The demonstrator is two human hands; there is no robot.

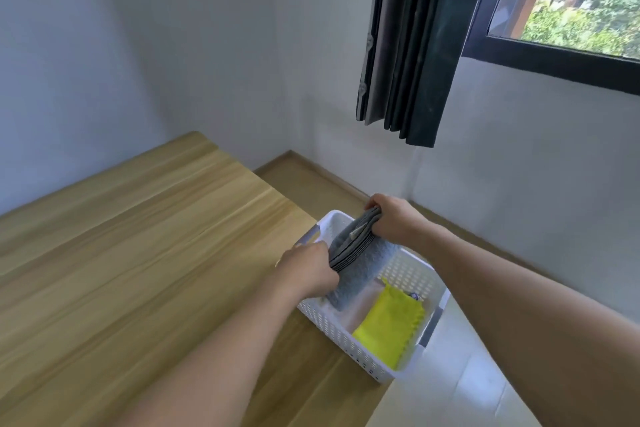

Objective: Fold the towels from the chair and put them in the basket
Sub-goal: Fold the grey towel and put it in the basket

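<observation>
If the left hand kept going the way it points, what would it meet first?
Probably the basket wall or floor under the grey towel that the left hand grips; depth is unclear.

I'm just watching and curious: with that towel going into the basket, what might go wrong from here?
The white perforated plastic basket sits at the wooden table corner, partly overhanging, so pressing down could tip it. The folded grey towel, gripped by the left hand and right hand, could unfold on release or rumple the yellow cloth.

text: none readable | gray towel (353, 250): small pale tag, looks blank, too blurred to tell | white basket (332, 326): no label visible | yellow cloth (388, 322): no print visible
</observation>
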